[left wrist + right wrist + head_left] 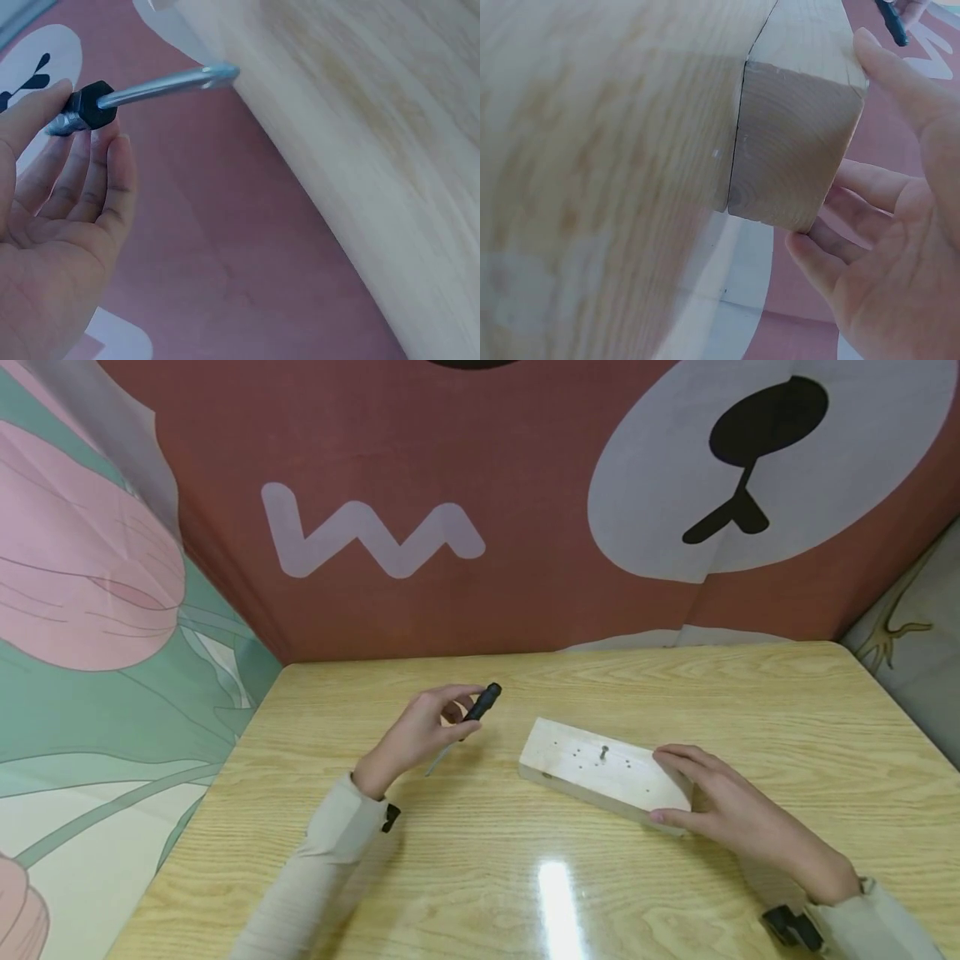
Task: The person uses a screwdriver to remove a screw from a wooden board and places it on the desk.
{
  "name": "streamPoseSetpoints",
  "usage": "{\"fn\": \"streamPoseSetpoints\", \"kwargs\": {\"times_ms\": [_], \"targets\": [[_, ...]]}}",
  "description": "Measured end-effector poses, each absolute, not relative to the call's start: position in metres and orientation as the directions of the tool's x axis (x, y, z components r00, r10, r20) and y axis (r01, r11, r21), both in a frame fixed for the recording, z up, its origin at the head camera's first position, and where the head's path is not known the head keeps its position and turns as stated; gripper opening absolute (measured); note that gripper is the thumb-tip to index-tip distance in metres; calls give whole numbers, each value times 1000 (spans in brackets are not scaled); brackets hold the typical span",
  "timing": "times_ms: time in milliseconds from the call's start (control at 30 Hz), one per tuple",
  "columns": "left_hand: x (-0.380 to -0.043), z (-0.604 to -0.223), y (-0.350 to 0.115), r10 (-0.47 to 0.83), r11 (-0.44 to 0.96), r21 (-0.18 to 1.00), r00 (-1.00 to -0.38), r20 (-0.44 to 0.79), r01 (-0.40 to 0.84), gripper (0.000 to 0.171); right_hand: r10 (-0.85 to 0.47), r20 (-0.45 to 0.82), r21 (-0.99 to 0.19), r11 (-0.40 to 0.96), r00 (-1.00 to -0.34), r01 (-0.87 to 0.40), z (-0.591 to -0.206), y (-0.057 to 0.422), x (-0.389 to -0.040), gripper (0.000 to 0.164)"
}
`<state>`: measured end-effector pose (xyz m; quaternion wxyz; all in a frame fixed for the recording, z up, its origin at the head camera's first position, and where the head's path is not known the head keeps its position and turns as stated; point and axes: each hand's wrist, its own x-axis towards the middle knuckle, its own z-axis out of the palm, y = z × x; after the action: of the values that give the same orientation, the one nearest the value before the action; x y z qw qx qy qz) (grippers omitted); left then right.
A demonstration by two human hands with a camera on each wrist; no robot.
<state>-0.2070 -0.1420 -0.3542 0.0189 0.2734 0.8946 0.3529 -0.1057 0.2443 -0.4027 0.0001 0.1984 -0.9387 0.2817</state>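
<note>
My left hand point(420, 727) pinches a screwdriver point(482, 702) by its dark handle. Its metal shaft point(161, 86) slants down toward the table and ends in a cross-shaped tip in the left wrist view. To the right lies a pale wooden block point(577, 768) with several small holes in its top. One screw point(603, 752) stands upright from that top, partly sunk in. My right hand point(720, 802) grips the block's right end, thumb on the near side and fingers over the far side. In the right wrist view the block's end face point(795, 146) shows between thumb and fingers.
The block rests on a wood-grain table point(450, 877), whose far edge meets a red cloth backdrop point(525, 602) with a cartoon face. Patterned cloth point(97, 710) hangs at the left, and another grey one point(922, 627) at the right.
</note>
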Motion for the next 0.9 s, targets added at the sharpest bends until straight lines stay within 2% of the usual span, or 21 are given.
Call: {"fn": "streamPoseSetpoints", "kwargs": {"times_ms": [400, 900], "targets": [[-198, -344, -130, 525, 493, 657, -797, 299, 571, 46, -404, 176, -502, 748, -898, -435, -404, 240, -105, 70], [-190, -329, -104, 485, 375, 718, -784, 388, 587, 44, -433, 170, -504, 734, -885, -455, -405, 242, -107, 66]]}}
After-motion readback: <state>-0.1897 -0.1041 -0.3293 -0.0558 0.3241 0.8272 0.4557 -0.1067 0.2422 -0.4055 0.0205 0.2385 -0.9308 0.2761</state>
